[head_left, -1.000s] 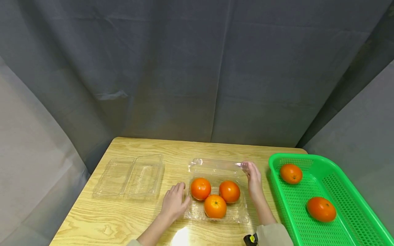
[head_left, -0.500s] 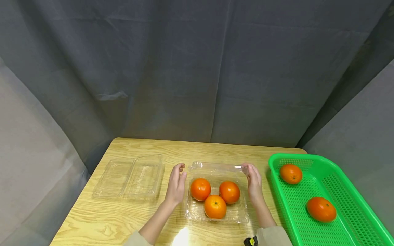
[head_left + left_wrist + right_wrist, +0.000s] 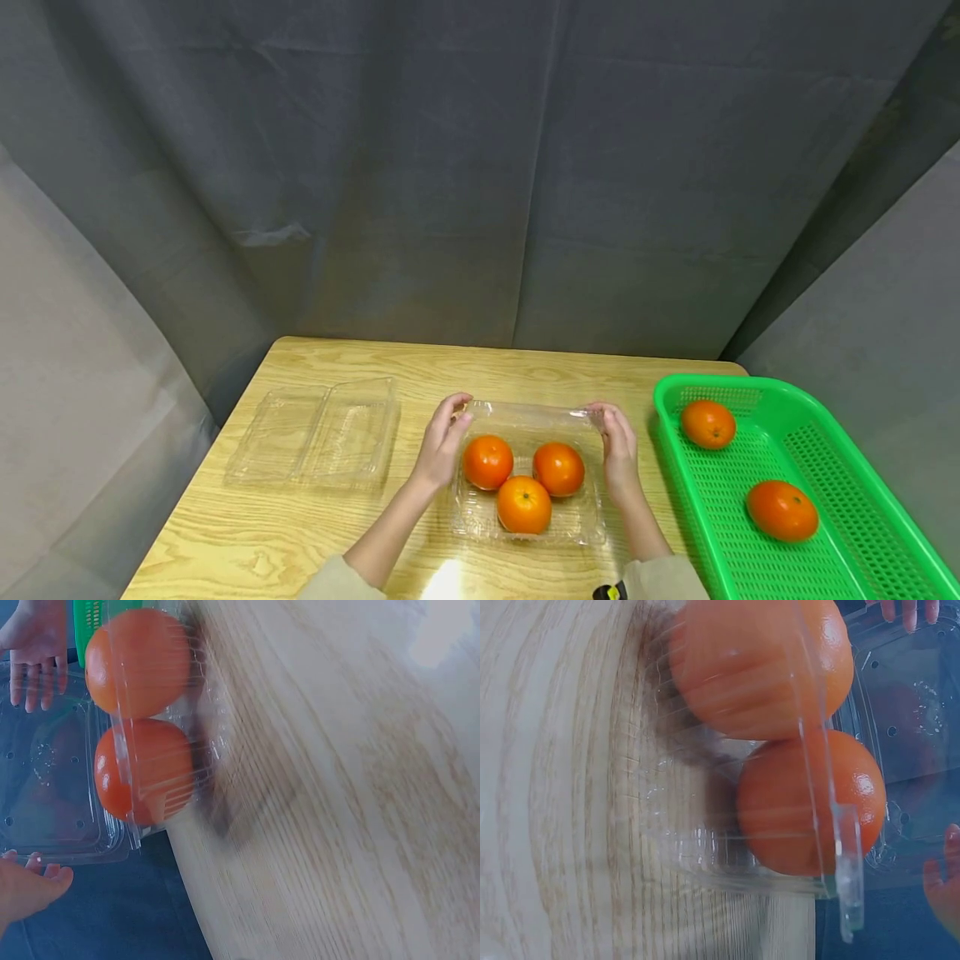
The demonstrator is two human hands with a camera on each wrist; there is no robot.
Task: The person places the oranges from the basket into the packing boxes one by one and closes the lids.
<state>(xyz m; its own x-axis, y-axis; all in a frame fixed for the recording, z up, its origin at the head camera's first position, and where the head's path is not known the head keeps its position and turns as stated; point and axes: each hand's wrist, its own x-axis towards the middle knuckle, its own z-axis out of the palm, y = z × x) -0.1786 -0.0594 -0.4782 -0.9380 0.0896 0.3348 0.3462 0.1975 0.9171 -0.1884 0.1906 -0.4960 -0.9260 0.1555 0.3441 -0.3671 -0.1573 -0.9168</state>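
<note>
A clear plastic clamshell box [image 3: 465,521] holds several oranges, including a front orange [image 3: 523,504] and a rear-left orange [image 3: 487,462]. Its lid [image 3: 525,415] stands raised at the back. My left hand [image 3: 441,446] is at the lid's left edge, fingertips against its outer side and thumb apart. At the opposite edge, my right hand [image 3: 619,446] touches the lid; in the left wrist view the fingers of that right hand [image 3: 37,645] look straight behind the plastic. The right wrist view shows two oranges through the box wall, with a plastic tab [image 3: 849,877] in front.
To the right, a green basket [image 3: 678,492] contains an orange [image 3: 708,424] and another orange [image 3: 782,510]. A second clear clamshell box [image 3: 348,429] lies unfolded at the left of the wooden table [image 3: 217,533]. A grey curtain [image 3: 420,208] hangs behind.
My left hand has moved from beside the box up to the lid's left edge. The lid has tilted slightly forward, while my right hand has stayed at its right corner.
</note>
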